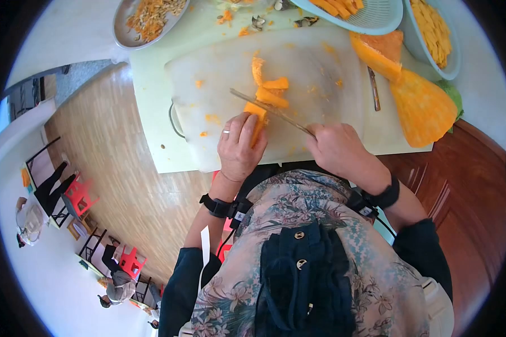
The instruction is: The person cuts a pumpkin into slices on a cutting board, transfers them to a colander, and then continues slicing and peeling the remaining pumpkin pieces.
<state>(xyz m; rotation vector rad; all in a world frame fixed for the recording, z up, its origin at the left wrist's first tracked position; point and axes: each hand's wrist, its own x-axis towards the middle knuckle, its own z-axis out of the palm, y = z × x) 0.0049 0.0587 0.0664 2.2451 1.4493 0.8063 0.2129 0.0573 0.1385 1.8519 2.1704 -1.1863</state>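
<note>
On the white cutting board (315, 62), my left hand (240, 145) presses down on a block of orange pumpkin (257, 112), its fingers closed over the piece. A ring shows on one finger. My right hand (338, 147) grips the handle end of a knife (281, 116), whose blade lies across the pumpkin just ahead of my left fingertips. Beyond the blade, cut pumpkin pieces (272, 96) rest on the board, with a stringy strip (257, 69) behind them. Most of the knife's handle is hidden in my fist.
A metal bowl (119, 25) of seeds and pulp stands at the back left. Two blue baskets (376, 25) of cut pumpkin are at the back right. A peeler-like tool (374, 90) and large pumpkin chunks (424, 109) lie at right. People sit at tables with red stools (80, 196) across the room.
</note>
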